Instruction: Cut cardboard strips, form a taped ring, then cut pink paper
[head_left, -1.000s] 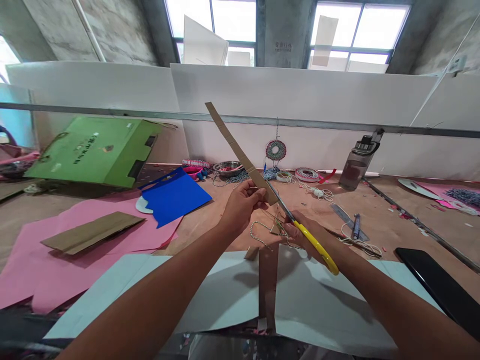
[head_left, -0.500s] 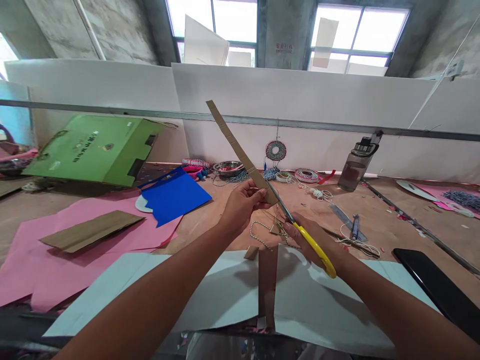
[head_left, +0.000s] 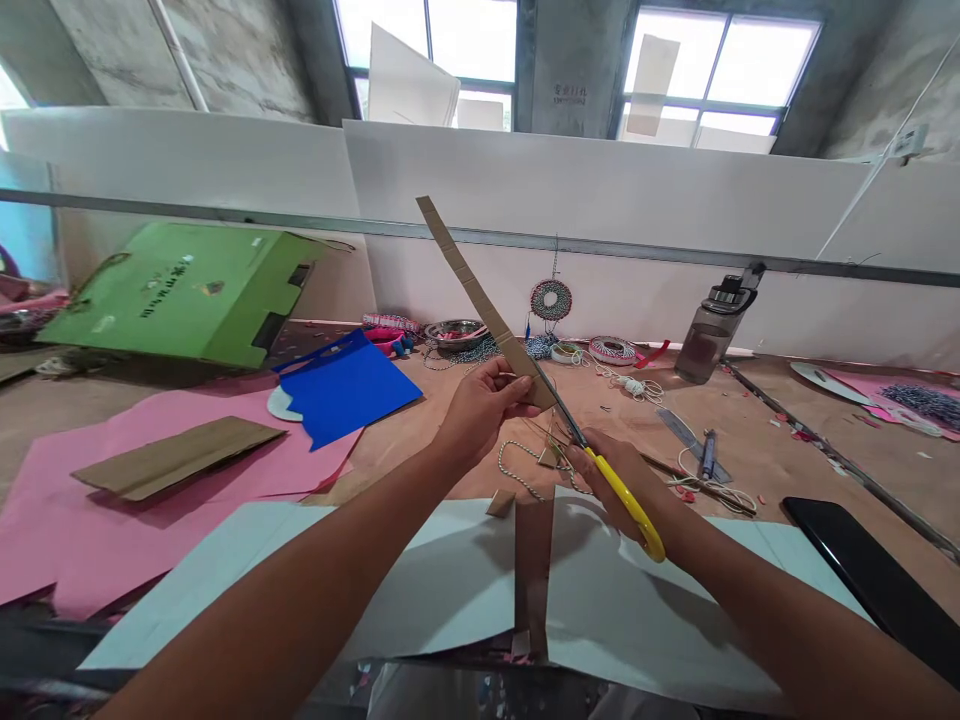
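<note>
Slanting lengthwise up-left, cardboard strip point(head_left: 481, 303) (scissors point(head_left: 624, 497) pointing likewise)

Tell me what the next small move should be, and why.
Probably a gentle squeeze of the yellow-handled scissors by the right hand: their blades are at the lower end of the cardboard strip, and the left hand pinches that strip close by.
</note>
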